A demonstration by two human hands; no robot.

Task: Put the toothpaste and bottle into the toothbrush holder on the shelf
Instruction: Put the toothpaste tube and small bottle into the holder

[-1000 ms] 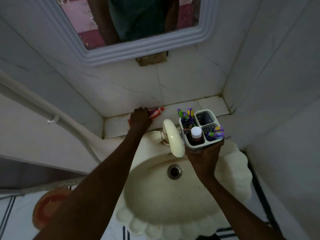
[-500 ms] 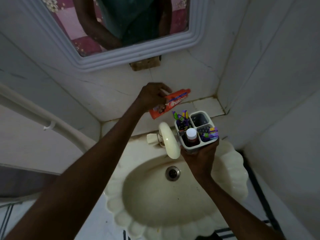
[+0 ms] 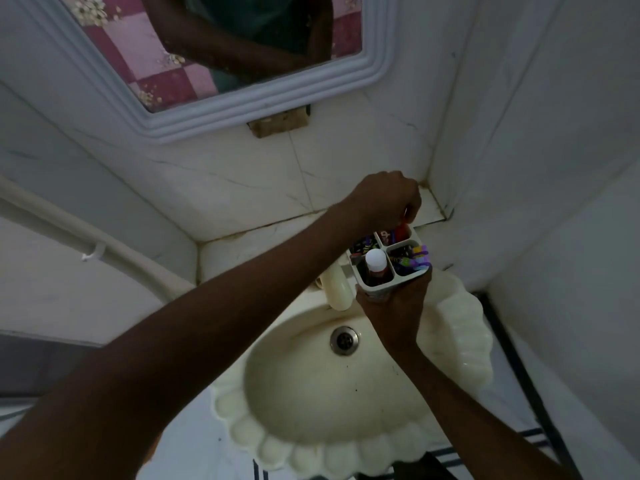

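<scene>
My right hand [image 3: 394, 306] grips the white four-compartment toothbrush holder [image 3: 379, 287] from below, above the basin. A dark bottle with a white cap [image 3: 375, 263] stands in its near-left compartment. Colourful toothbrushes [image 3: 417, 259] fill the right compartment and others the left one. My left hand [image 3: 384, 199] hovers over the far compartment, fingers pinched on the red toothpaste tube [image 3: 398, 232], most of which sits down inside that compartment.
The tiled shelf [image 3: 263, 244] runs along the back wall into the right corner. Below are the cream scalloped sink [image 3: 460, 341], its tap [image 3: 334, 287] and drain [image 3: 344, 339]. A mirror [image 3: 214, 64] hangs above; a pipe [image 3: 69, 230] crosses at left.
My left hand lifted the toothpaste off the shelf, carried it right and lowered it into the holder's far compartment. The right hand kept holding the holder.
</scene>
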